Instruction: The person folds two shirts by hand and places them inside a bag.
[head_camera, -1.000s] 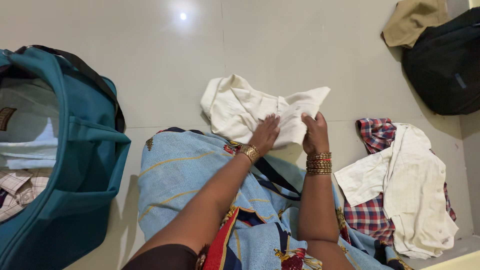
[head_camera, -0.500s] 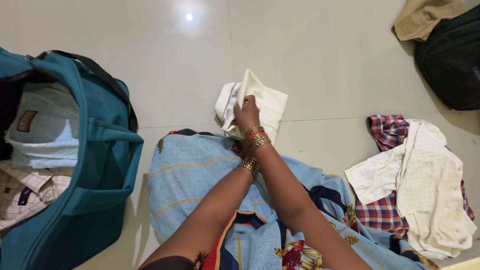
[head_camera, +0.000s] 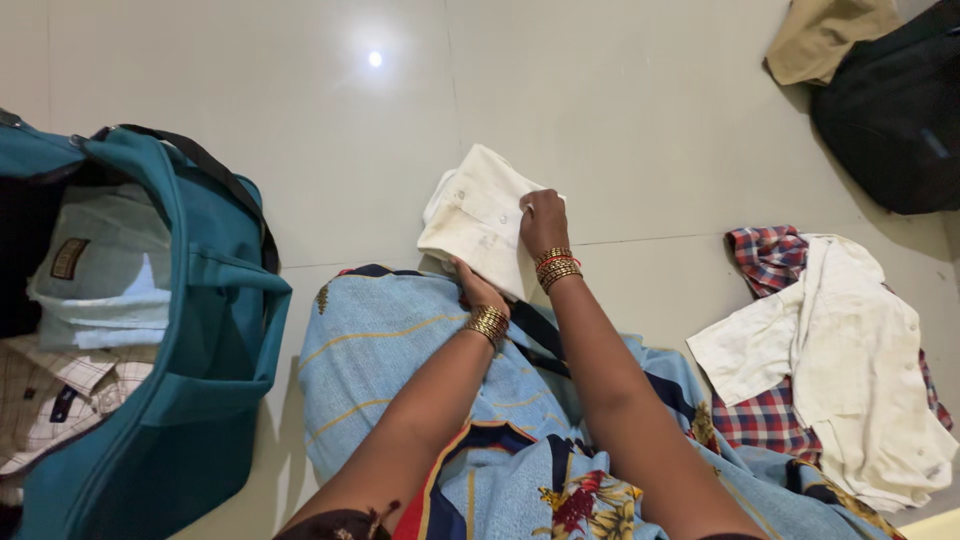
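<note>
On the pale floor tiles (head_camera: 620, 110), the right hand (head_camera: 543, 222) pinches a folded cream shirt (head_camera: 478, 218); the left hand (head_camera: 474, 290) grips its near edge, and the loose folds might spring open if either lets go.

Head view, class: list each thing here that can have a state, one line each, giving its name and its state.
cream shirt: folded, on the floor
left hand: under the shirt's near edge
right hand: pressing on the shirt
teal bag: open, folded clothes inside
checked shirt: unfolded, heaped
white shirt: unfolded, lying over it
black backpack: cannot tell
</note>
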